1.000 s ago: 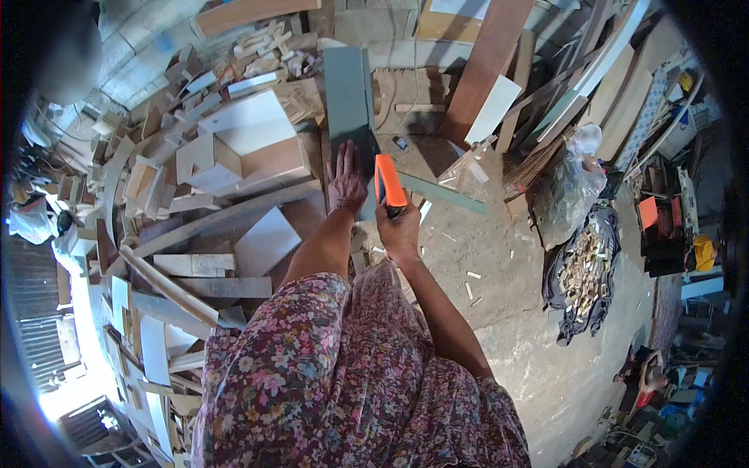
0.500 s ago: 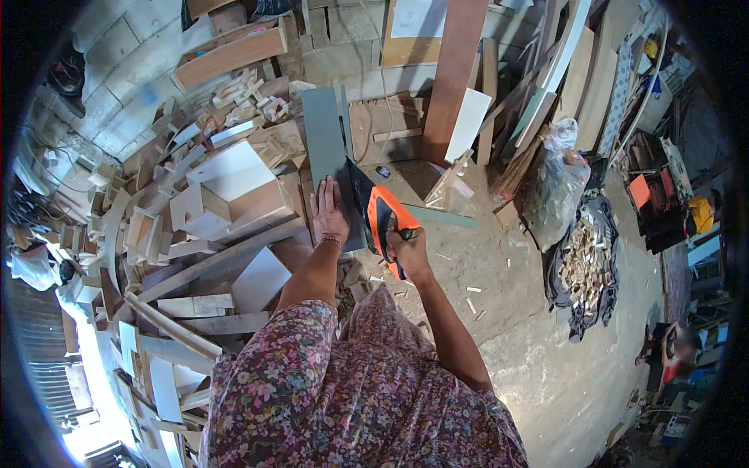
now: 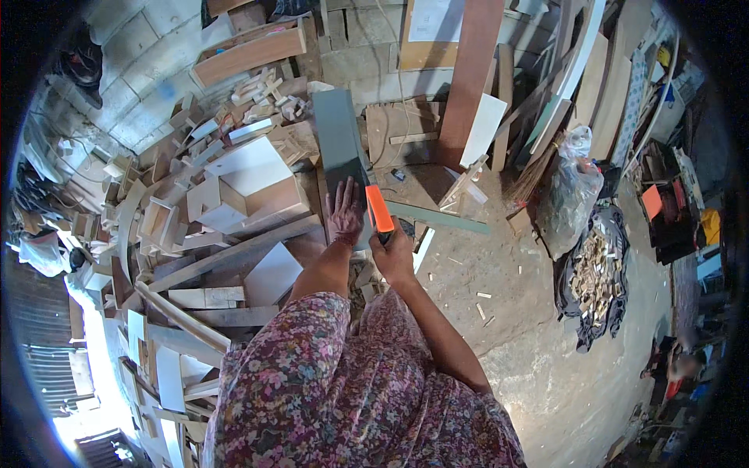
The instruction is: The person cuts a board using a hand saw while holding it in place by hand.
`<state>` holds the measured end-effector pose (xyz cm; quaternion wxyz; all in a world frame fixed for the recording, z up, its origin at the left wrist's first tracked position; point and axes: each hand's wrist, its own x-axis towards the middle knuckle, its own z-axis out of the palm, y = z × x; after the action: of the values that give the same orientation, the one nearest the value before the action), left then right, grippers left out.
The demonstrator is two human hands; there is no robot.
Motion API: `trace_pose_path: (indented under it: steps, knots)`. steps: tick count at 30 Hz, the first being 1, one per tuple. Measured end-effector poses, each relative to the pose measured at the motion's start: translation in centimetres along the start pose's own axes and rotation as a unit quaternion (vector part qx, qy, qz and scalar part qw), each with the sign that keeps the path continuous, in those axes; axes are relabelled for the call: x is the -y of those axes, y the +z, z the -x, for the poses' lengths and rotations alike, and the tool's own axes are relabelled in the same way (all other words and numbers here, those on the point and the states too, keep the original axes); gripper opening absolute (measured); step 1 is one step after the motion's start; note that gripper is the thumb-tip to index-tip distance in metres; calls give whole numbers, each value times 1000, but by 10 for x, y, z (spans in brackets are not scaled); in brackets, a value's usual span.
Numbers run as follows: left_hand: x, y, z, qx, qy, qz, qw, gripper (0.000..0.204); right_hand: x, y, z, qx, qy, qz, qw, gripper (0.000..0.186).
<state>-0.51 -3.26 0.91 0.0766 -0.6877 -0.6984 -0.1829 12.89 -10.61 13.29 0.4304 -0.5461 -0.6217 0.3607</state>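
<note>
A long grey-green board (image 3: 335, 125) lies in front of me, pointing away toward the block wall. My left hand (image 3: 344, 212) rests flat on its near part, fingers stretched and slightly apart. Just to the right, my right hand (image 3: 392, 256) is closed round the orange and black handle of a handsaw (image 3: 378, 207). The saw stands at the board's right edge, seen nearly edge-on. Its dark blade is mostly hidden from view, so tooth contact cannot be made out. A thin grey-green strip (image 3: 441, 218) extends to the right beyond the saw.
Wood offcuts and a white panel (image 3: 273, 276) crowd the left side. Tall planks (image 3: 473, 78) lean against the back wall. A clear plastic bag (image 3: 573, 191) and a dark sack of wood scraps (image 3: 597, 273) sit at right. Small chips dot the concrete floor (image 3: 499, 343).
The saw has turned from showing its broad handle side to nearly edge-on, and my right hand has moved left, closer to the board. My left hand stays on the board. The whole view has shifted slightly.
</note>
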Motion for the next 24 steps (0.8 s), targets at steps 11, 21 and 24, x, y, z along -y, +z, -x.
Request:
trace_pose_path:
  steps: [11,21,24]
  knots:
    - [5,13,0,-27,-7,48,998,51,13,-33,31,31,57,-51,997,25]
    - [-1,0,0,-21,-1,26,999,51,20,-42,65,26,99,-134,986,14]
    - [2,-1,0,21,-1,2,1000,56,15,-25,55,1,38,-126,991,11]
